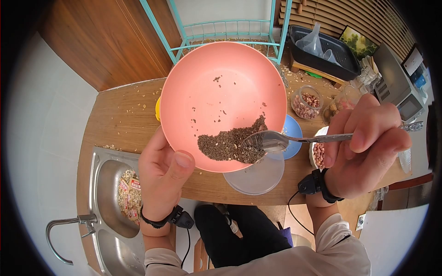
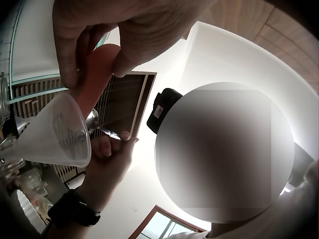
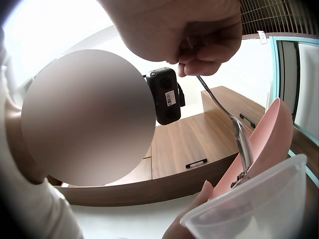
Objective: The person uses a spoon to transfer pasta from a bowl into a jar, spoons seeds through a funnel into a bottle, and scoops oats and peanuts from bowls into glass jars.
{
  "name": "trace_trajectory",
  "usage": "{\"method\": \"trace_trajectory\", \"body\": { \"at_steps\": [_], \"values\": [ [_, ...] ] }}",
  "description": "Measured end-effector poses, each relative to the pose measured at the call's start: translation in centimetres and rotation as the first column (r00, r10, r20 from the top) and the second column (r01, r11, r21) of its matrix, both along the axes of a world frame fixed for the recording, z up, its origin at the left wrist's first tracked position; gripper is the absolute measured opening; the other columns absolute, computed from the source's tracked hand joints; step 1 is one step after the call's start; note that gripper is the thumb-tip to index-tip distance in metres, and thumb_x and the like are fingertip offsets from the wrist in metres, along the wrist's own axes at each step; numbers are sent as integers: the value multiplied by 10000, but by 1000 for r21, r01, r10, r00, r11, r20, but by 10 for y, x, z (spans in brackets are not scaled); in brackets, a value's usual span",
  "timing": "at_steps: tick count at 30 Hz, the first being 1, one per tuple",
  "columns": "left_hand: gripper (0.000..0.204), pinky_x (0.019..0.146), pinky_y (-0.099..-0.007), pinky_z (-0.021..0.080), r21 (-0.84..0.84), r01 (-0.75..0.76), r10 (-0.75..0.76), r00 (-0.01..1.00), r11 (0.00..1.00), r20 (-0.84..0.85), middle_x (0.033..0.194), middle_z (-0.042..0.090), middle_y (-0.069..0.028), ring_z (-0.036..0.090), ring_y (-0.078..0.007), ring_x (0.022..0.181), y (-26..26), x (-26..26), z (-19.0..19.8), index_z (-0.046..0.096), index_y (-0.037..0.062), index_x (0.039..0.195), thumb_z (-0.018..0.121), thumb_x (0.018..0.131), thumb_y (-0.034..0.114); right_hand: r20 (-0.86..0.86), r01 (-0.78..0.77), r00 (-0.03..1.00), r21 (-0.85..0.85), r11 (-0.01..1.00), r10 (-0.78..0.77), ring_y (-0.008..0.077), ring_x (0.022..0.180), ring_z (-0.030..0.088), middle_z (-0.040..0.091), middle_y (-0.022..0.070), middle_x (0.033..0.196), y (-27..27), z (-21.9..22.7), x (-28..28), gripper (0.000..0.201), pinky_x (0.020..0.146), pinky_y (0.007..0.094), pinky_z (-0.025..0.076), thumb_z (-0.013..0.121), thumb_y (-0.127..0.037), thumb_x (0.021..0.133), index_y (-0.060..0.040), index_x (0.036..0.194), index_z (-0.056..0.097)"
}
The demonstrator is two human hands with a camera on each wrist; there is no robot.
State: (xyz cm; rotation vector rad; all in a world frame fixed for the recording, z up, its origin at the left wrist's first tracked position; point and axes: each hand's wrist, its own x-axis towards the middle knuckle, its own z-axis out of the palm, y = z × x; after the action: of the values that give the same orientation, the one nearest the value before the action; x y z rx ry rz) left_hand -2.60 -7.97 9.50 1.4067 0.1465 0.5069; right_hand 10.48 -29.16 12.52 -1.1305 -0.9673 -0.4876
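Observation:
My left hand [image 1: 163, 170] grips a pink shallow bowl [image 1: 223, 87] by its lower left rim, thumb on the front and fingers behind. The bowl is tilted toward me, with small dark seeds [image 1: 221, 146] heaped along its lower side and a few scattered higher up. In my right hand [image 1: 363, 142] is a metal spoon [image 1: 271, 140], held by the handle between thumb and curled fingers. Its tip overlaps the right end of the heap. Beneath the bowl is a round translucent plastic container [image 1: 255, 179], partly hidden; its wall [image 3: 259, 199] shows under the pink rim in the right wrist view.
A blue plate [image 1: 293, 138], a white bowl [image 1: 315, 162] of pinkish nuts and a glass jar [image 1: 306, 106] stand to the right. Behind are a teal rack [image 1: 225, 28] and a black tray [image 1: 347, 66] with plastic funnels. A steel sink [image 1: 106, 184] lies left, flakes scattered around.

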Motion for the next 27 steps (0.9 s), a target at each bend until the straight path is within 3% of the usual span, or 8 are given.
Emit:
{"method": "trace_trajectory", "body": {
  "at_steps": [8,10,13,17,23,25,27],
  "values": [
    [769,1010,-332,441,9,-4,4,1000,1000,12,1292,584,-136,564,-187,1184,1,-1,-2,443,-88,1375,765,859,382,-14,-53,998,58,997,54,81,355,307,401,24,674,3,0,-1,487,330,188,304,298,-462,1056,-81,795,452],
    [621,997,-357,477,59,5,-7,999,998,43,1273,576,-138,592,-208,1159,1,0,-2,460,-64,1337,685,928,346,-30,-69,997,80,994,72,85,355,311,406,27,683,5,2,-3,484,331,186,311,297,-459,1057,-83,794,453],
    [614,1002,-358,473,66,17,-21,998,998,53,1271,577,-138,591,-209,1161,1,0,-1,462,-63,1336,682,931,342,-19,-57,998,103,993,59,90,358,325,413,29,702,3,1,-2,483,332,185,323,293,-453,1059,-85,792,455],
    [610,1005,-358,471,65,12,-15,999,998,49,1270,577,-139,589,-209,1163,0,0,-2,463,-65,1335,677,934,342,36,-153,988,76,985,151,89,396,339,437,19,749,-1,-2,3,477,333,187,350,283,-430,1064,-88,790,470],
    [620,1002,-356,475,55,7,-10,999,998,39,1272,577,-139,592,-209,1160,0,0,-1,460,-70,1336,678,932,348,39,-168,985,79,983,166,78,381,325,422,7,728,-3,5,1,480,342,181,342,287,-445,1061,-98,793,484],
    [775,1016,-340,439,-6,3,-3,1000,1000,25,1308,575,-153,565,-195,1187,0,1,0,431,-91,1385,764,861,372,28,-153,988,79,985,151,74,366,304,410,3,709,-3,4,1,483,344,178,329,291,-453,1059,-99,794,485],
    [774,1018,-341,437,-9,3,-3,1000,1000,18,1307,575,-152,564,-195,1189,0,0,0,432,-90,1385,764,861,373,29,-97,995,111,989,95,73,364,253,400,-4,698,-1,1,3,478,344,174,317,302,-455,1057,-97,800,486]
  ]
}}
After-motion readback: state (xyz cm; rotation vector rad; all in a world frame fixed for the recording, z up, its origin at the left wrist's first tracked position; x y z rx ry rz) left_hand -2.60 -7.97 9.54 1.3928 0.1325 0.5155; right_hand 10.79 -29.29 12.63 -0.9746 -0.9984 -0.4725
